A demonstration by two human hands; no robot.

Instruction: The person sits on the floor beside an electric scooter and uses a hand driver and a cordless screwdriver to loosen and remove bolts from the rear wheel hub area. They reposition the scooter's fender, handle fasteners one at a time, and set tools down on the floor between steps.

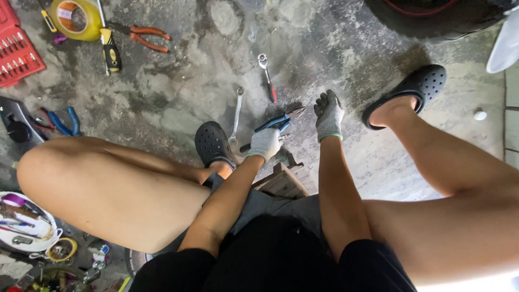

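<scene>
Seated low over the concrete floor, both hands in grey knit gloves. Left hand has its grip closed round blue-handled cutting pliers, jaws pointing far and right, just off the floor between the two black clogs. Right hand is just right of the plier tip, fingers spread, holding nothing. A combination wrench lies just left, a small ratchet farther out.

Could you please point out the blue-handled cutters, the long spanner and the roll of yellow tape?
Blue-handled cutters [281, 122]: head view, on the handles.
Long spanner [237, 114]: head view, on its shaft.
Roll of yellow tape [75, 19]: head view, on its rim.
</scene>
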